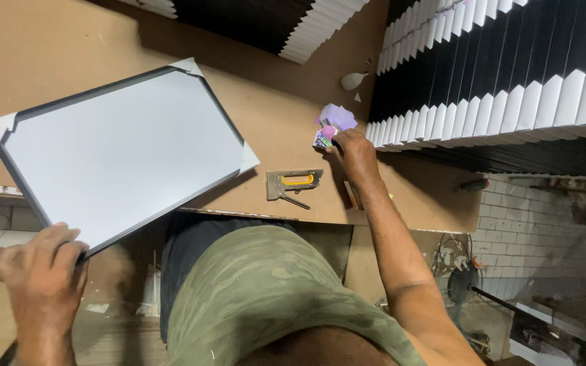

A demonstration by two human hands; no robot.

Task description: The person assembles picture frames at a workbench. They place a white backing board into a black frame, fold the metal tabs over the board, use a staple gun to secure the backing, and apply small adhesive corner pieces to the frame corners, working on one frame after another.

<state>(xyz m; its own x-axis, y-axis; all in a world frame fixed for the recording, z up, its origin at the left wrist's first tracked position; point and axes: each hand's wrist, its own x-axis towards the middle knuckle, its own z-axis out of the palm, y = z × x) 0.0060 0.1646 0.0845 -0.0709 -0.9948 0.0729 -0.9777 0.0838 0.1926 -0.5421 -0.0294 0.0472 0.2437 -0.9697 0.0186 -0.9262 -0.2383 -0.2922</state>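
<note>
- A staple gun (294, 184) lies on the brown table (55, 47), between both hands.
- Left hand (41, 271) grips the white framed board (123, 152) by its corner.
- Right hand (355, 150) pinches a small purple box (327, 134) beside stacked black frames (510, 74).

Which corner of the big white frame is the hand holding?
The corner nearest the person, gripped by the left hand. On the white frame, the other three corners wear white paper protectors and lie untouched on the brown table. The right hand reaches elsewhere.
</note>
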